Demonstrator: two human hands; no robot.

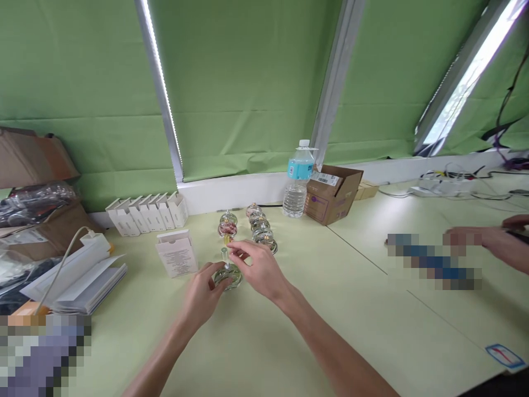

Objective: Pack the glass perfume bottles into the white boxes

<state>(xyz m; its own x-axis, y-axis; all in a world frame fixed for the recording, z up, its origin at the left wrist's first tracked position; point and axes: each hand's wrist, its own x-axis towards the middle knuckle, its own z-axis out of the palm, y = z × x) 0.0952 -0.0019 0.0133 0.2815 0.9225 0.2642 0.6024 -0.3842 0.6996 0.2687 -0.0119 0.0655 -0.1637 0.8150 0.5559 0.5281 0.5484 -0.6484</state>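
A round, flattened green glass bottle (233, 276) stands on the table, looking like a perfume bottle. My left hand (205, 289) is closed around its left side, thumb in front and fingers behind. Over its neck is a small clear cap with a greenish top (224, 254). My right hand (258, 267) reaches in from the right, thumb and forefinger pinched at this cap; the fingers partly hide the contact. A yellow piece (227, 240) shows just behind the fingertips. Beyond stand a pink glass bottle (227, 228) and a second row of glass bottles (259, 223).
A white printed carton (177, 255) stands open left of my hands, with several white boxes (146, 215) behind. A water bottle (295, 187) and cardboard box (333, 196) stand at the back. Papers (88, 289) lie left. Another person's hand (475, 240) is at right.
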